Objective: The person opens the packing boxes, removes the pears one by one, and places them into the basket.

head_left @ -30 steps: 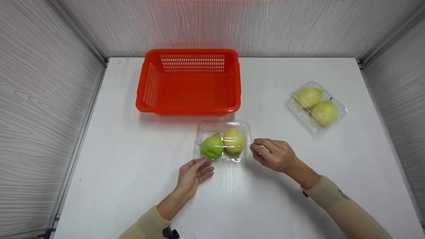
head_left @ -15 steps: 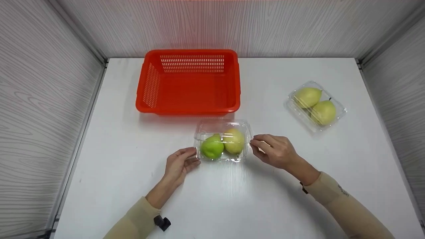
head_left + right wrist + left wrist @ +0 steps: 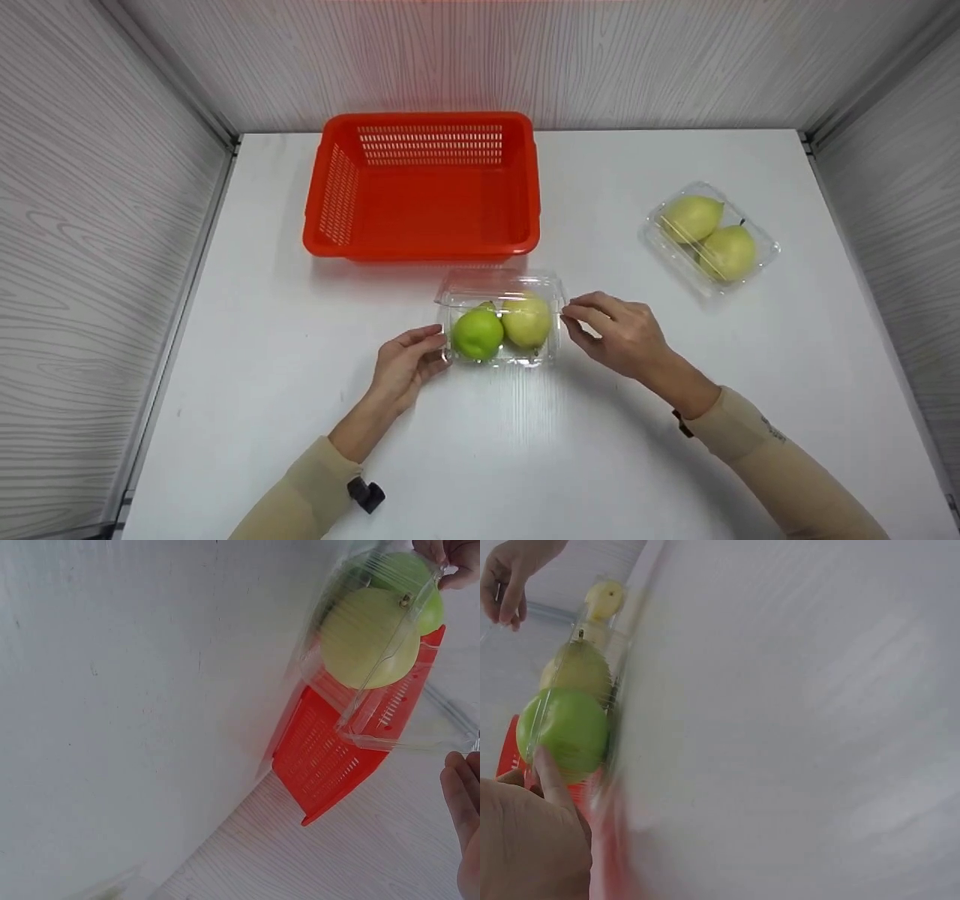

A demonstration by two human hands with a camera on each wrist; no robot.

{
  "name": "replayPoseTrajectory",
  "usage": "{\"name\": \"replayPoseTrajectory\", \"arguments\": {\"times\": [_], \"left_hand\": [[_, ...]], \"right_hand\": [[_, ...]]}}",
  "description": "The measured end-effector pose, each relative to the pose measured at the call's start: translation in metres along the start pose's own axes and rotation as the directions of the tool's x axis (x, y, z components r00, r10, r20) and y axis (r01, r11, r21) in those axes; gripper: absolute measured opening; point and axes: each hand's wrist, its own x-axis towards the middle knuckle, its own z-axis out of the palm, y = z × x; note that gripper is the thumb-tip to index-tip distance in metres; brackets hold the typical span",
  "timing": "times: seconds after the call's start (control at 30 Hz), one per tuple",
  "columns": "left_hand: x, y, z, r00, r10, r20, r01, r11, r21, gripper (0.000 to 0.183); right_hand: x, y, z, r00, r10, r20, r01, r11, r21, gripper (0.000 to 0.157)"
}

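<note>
A clear plastic fruit box (image 3: 501,363) stands on the table with its hinged lid (image 3: 499,283) partly raised. Inside lie a bright green fruit (image 3: 478,334) and a pale yellow pear (image 3: 526,321). My left hand (image 3: 409,366) holds the box's left side by the rim, thumb and fingers at the wall. Between thumb and fingertips, my right hand (image 3: 615,334) pinches the lid's right front corner. The right wrist view shows the lid edge lifted apart from the base beside the right fingertips (image 3: 459,765).
Right behind the box stands a red plastic basket (image 3: 442,214) with slotted walls and nothing in it. A second clear box (image 3: 686,268) with two yellow pears (image 3: 726,253) sits at the back right. Grey wood-grain panels (image 3: 480,60) border the table.
My left hand has moved left from the front edge to the box's left side. My right hand has risen slightly away from me, and the lid has swung up and back.
</note>
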Motion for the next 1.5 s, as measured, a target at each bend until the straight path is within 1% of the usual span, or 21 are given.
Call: {"name": "replayPoseTrajectory", "arguments": {"times": [0.13,0.23,0.37,0.5,0.63,0.93,1.13,1.23,1.3,1.37,1.5], "left_hand": [[0.0,0.0,-0.001,1.0,-0.005,0.015,0.004,1.0,0.025,0.033],[0.0,0.0,-0.002,1.0,-0.013,0.014,0.013,0.999,0.03,0.032],[-0.002,-0.002,-0.004,0.999,-0.026,0.018,0.025,0.999,0.046,0.031],[-0.006,-0.004,-0.005,0.999,-0.027,0.028,0.026,0.998,0.058,0.032],[-0.008,-0.006,-0.006,0.999,-0.025,0.034,0.023,0.998,0.058,0.027],[-0.012,-0.01,-0.011,0.999,-0.013,0.052,0.005,0.99,0.139,0.025],[-0.015,-0.009,-0.014,0.999,-0.011,0.046,0.004,0.988,0.154,0.025],[-0.016,-0.009,-0.016,0.998,-0.009,0.06,-0.001,0.985,0.174,0.028],[-0.016,-0.009,-0.017,0.997,-0.008,0.071,-0.006,0.983,0.183,0.031],[-0.016,-0.009,-0.018,0.997,-0.003,0.082,-0.012,0.982,0.19,0.033],[-0.015,-0.01,-0.019,0.996,0.0,0.088,-0.017,0.982,0.189,0.032]], "right_hand": [[0.001,0.001,0.001,1.0,-0.019,-0.013,0.018,1.0,-0.002,0.006],[0.002,0.001,0.001,0.999,-0.024,-0.024,0.025,1.0,0.005,0.008],[0.002,0.002,0.002,0.999,-0.018,-0.036,0.018,1.0,0.02,0.006],[0.003,0.002,0.0,1.0,0.012,-0.025,-0.011,0.999,0.034,0.007],[0.005,0.002,-0.001,0.998,0.056,-0.018,-0.055,0.997,0.06,0.012],[0.013,0.007,-0.001,0.992,0.113,-0.062,-0.105,0.987,0.122,0.016],[0.024,0.013,0.001,0.986,0.153,-0.073,-0.139,0.977,0.164,0.024],[0.03,0.017,0.004,0.976,0.2,-0.083,-0.178,0.96,0.216,0.025],[0.034,0.02,0.005,0.969,0.231,-0.085,-0.202,0.943,0.263,0.023],[0.037,0.023,0.007,0.96,0.266,-0.083,-0.227,0.92,0.318,0.021],[0.041,0.028,0.011,0.942,0.329,-0.065,-0.28,0.878,0.389,0.015]]}}
